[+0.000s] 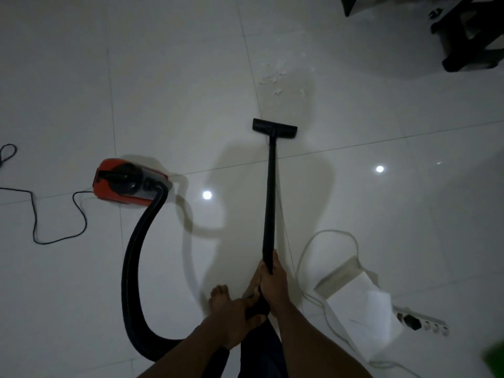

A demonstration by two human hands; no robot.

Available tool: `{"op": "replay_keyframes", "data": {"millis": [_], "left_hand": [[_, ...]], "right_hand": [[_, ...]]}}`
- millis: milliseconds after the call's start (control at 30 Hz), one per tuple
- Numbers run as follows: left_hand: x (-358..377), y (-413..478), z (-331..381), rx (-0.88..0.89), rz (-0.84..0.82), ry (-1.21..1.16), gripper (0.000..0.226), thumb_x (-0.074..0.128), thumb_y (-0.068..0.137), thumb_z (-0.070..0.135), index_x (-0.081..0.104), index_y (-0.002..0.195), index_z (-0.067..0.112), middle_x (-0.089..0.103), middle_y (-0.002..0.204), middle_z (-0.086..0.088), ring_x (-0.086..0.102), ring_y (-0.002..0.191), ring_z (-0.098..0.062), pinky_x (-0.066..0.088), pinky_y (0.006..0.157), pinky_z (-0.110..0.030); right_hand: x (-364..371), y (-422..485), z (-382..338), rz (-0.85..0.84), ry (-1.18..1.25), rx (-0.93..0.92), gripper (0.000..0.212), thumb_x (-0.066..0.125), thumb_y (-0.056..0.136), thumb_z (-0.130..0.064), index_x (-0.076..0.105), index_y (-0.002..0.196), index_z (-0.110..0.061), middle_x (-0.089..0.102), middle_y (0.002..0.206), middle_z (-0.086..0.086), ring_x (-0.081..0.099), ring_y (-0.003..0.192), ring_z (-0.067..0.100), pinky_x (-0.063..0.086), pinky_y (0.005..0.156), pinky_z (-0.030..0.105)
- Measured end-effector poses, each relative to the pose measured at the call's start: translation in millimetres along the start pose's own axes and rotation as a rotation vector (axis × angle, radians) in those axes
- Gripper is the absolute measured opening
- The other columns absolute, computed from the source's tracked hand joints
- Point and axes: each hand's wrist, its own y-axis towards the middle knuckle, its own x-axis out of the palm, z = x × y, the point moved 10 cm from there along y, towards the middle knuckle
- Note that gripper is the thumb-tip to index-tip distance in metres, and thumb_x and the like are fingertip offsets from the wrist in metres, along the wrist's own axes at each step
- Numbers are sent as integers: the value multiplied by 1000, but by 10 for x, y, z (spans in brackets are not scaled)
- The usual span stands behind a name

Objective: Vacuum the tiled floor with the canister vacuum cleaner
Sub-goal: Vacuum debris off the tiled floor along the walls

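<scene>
Left hand (240, 313) and right hand (275, 282): fingers clamped on long black vacuum wand (270, 200).
Pale scattered debris (272, 77) at twelve o'clock of flat black nozzle (275, 128); push forward steadily, nozzle flat.

You are standing in what looks like a room of a home. Large glossy white floor tiles (177, 91) run in every direction with thin grout lines, and two round light reflections (207, 195) shine in them. To the left sits a small red household canister vacuum (120, 184), its thin black cord (54, 236) trailing loose across the tiles and its wand (270, 192) reaching out ahead of you. At the near right a white power strip (425, 323) lies on the floor with one black plug (411, 321) in it, beside a white cable (327, 233). At the far right stand dark furniture legs (474, 45). Your bare foot (219, 294) rests on the tiles near you.
</scene>
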Motion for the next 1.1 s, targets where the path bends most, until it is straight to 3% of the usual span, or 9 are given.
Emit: {"op": "replay_keyframes", "data": {"millis": [133, 233, 467, 633, 733, 867, 967, 1033, 1100], "left_hand": [[-205, 187, 284, -26, -40, 11, 69, 32, 94, 69, 16, 155, 43, 39, 153, -22, 27, 146, -43, 10, 123, -53], [-395, 361, 459, -13, -23, -83, 69, 30, 81, 81, 26, 144, 54, 70, 119, 2, 65, 110, -23, 37, 112, -50], [-963, 710, 1171, 68, 34, -205, 58, 48, 101, 48, 35, 154, 28, 55, 144, -6, 58, 125, -23, 45, 98, -25], [-1497, 824, 1680, 95, 88, -153, 45, 43, 105, 42, 41, 148, 31, 66, 112, 3, 62, 88, -9, 42, 65, -7], [-1789, 797, 1919, 77, 99, -170, 49, 43, 105, 41, 39, 152, 25, 59, 133, -9, 59, 120, -25, 40, 89, -22], [-2423, 1096, 2008, 183, 294, -336, 42, 43, 107, 29, 42, 144, 10, 53, 131, -5, 50, 125, -16, 36, 94, -4], [-2659, 2502, 1179, 54, 569, -283, 48, 15, 100, 51, 8, 147, 43, 33, 155, -10, 26, 147, -23, 16, 126, -40], [-2660, 2716, 1139, 95, 496, -377, 48, 13, 98, 63, 4, 145, 59, 53, 139, -7, 50, 130, -16, 32, 116, -21], [-3020, 1988, 1917, 26, 169, -369, 40, 38, 104, 48, 45, 139, 30, 60, 92, 12, 57, 80, 0, 39, 74, 2]], "right_hand": [[-155, 182, -292, -35, 76, 42, 61, 56, 104, -32, 27, 157, -44, 67, 96, 13, 63, 60, 20, 57, 51, 34], [-314, 366, -582, -55, 96, 10, 61, 56, 105, -24, 29, 158, -37, 64, 85, 7, 56, 57, 13, 48, 43, 19], [-609, 1002, -1040, -87, 54, 23, 64, 59, 104, -24, 31, 159, -39, 56, 69, 8, 49, 46, 12, 47, 45, 27], [-820, 1359, -1469, -110, 77, 26, 64, 59, 104, -24, 29, 158, -41, 52, 67, 7, 48, 47, 12, 48, 47, 28], [-914, 1550, -1763, -123, 68, 19, 65, 59, 103, -25, 29, 159, -40, 56, 72, 8, 51, 49, 13, 48, 48, 28], [-998, 1829, -2148, -134, 52, 22, 66, 60, 103, -26, 28, 159, -40, 60, 76, 8, 53, 53, 15, 51, 55, 32], [-1038, 2054, -2537, -136, 0, -2, 67, 60, 102, -29, 27, 159, -38, 61, 76, 6, 55, 56, 17, 52, 62, 36], [-1060, 2193, -2802, -131, 6, -10, 67, 60, 103, -27, 27, 160, -37, 59, 74, 6, 54, 55, 16, 51, 59, 35], [-1038, 2383, -3110, -136, 6, -7, 67, 60, 103, -24, 26, 160, -37, 58, 72, 7, 51, 53, 16, 49, 54, 34]]}}
